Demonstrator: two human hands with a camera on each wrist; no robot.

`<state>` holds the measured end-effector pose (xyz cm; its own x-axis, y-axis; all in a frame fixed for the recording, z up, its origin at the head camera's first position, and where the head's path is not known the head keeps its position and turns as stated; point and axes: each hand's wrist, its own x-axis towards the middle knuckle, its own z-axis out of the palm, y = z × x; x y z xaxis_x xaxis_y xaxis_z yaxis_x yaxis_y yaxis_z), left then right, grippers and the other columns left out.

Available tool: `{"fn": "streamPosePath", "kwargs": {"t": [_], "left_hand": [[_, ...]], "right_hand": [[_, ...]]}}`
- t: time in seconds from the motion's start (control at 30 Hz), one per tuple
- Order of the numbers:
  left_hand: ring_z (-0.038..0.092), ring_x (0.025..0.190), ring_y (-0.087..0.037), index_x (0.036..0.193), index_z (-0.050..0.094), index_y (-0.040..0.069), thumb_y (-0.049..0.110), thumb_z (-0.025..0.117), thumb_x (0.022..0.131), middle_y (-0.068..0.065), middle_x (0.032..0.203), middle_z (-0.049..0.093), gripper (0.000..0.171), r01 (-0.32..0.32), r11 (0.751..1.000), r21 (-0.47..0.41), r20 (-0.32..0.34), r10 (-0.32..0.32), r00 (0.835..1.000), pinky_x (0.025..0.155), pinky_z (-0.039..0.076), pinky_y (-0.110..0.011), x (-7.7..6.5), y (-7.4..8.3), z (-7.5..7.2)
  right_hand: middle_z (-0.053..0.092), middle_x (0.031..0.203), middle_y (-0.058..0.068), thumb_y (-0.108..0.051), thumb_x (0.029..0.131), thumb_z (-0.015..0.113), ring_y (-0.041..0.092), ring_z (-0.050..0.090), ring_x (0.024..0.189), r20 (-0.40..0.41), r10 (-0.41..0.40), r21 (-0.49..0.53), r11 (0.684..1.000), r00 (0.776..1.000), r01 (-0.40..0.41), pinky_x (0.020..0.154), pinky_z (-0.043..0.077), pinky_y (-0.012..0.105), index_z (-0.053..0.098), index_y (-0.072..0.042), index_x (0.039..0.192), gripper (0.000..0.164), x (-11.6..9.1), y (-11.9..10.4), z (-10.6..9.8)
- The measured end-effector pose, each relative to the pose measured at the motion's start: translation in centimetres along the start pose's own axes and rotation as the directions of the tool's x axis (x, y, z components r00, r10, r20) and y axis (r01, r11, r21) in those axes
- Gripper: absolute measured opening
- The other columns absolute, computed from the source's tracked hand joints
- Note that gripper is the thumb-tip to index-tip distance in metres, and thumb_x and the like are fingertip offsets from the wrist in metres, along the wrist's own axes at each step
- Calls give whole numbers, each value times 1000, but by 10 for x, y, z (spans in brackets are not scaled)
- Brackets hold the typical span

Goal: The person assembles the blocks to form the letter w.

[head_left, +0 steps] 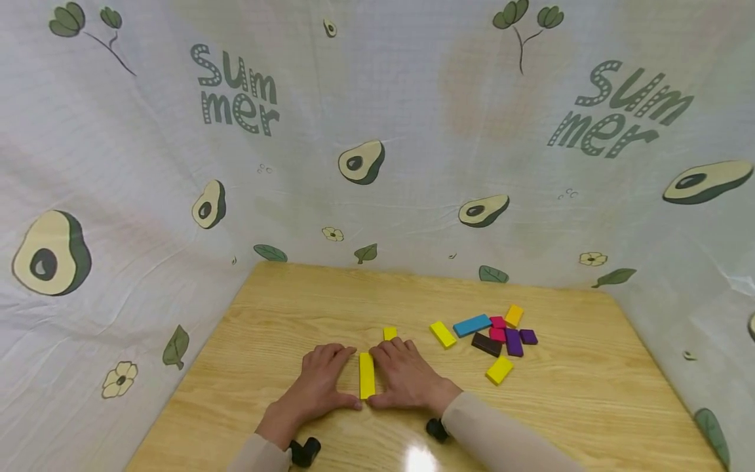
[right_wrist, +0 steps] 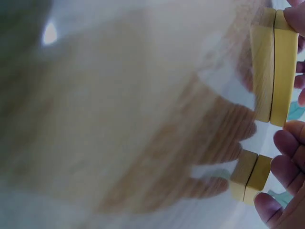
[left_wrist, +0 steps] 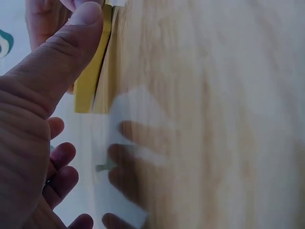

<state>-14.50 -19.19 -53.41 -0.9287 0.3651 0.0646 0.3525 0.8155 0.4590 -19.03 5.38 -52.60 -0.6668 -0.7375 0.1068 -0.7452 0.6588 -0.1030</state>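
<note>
A long yellow block (head_left: pixel 367 375) lies on the table between both hands. My right hand (head_left: pixel 409 378) pinches it lengthwise, its thumb at the near end and index finger at the far end. On the other side, my left hand (head_left: pixel 321 378) curves loosely around, with its thumb tip at the block's near left corner and its index fingertip just left of the far end. Seen from the left wrist, the left thumb (left_wrist: pixel 62 57) overlaps the yellow block (left_wrist: pixel 90 86). A small yellow block (head_left: pixel 390 333) sits just past the right fingertips; the right wrist view shows this short block (right_wrist: pixel 259 174) beside them.
To the right lie a yellow block (head_left: pixel 442 334), a blue block (head_left: pixel 472 325), a dark brown block (head_left: pixel 486 344), red, purple and orange pieces, and another yellow block (head_left: pixel 499 370). A printed cloth (head_left: pixel 413 196) encloses the wooden table (head_left: pixel 283 301) at back and sides.
</note>
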Motion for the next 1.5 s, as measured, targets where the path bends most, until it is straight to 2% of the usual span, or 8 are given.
{"fn": "streamPosePath", "kwargs": {"t": [0.3,0.53,0.7,0.97,1.1,1.5], "left_hand": [[42,136,-34,157,48,13,76,81,75,-10,147,49,109,-8,1000,25,1,8,1000,114,33,-63,5,1,4],[42,134,-34,156,50,14,73,82,75,-10,145,50,105,-8,999,53,16,8,1000,114,33,-63,8,2,3],[44,132,-33,154,53,13,72,82,77,-10,144,53,101,-22,996,82,20,21,1000,112,34,-62,10,3,2],[45,130,-31,154,53,12,73,80,79,-8,143,53,101,-30,992,120,36,26,999,110,36,-61,14,4,3],[44,130,-30,154,53,11,72,80,80,-7,145,53,99,-36,992,124,48,30,998,109,37,-59,14,5,4],[44,131,-29,155,53,13,69,80,82,-6,147,53,96,-36,988,148,71,26,997,109,37,-58,19,7,6]], "right_hand": [[59,138,3,-73,88,66,22,52,122,-3,-2,43,999,1000,2,102,45,43,54,-13,146,84,1,0,-1],[60,136,5,-63,90,69,22,53,121,-69,26,76,997,997,-21,102,46,43,55,-11,144,76,1,3,-5],[60,137,5,-58,90,70,23,52,122,-79,60,100,994,995,-52,104,45,44,56,-11,144,73,0,9,-6],[59,138,6,-52,90,72,26,52,124,-99,108,129,987,989,-95,108,45,48,57,-9,143,70,-2,28,-7],[58,141,7,-49,92,70,27,52,127,-80,133,124,985,988,-122,112,43,50,55,-8,145,69,0,42,-11],[53,145,13,-46,93,71,35,50,130,-40,98,115,989,994,-93,107,44,58,54,-8,150,70,4,72,-12]]}}
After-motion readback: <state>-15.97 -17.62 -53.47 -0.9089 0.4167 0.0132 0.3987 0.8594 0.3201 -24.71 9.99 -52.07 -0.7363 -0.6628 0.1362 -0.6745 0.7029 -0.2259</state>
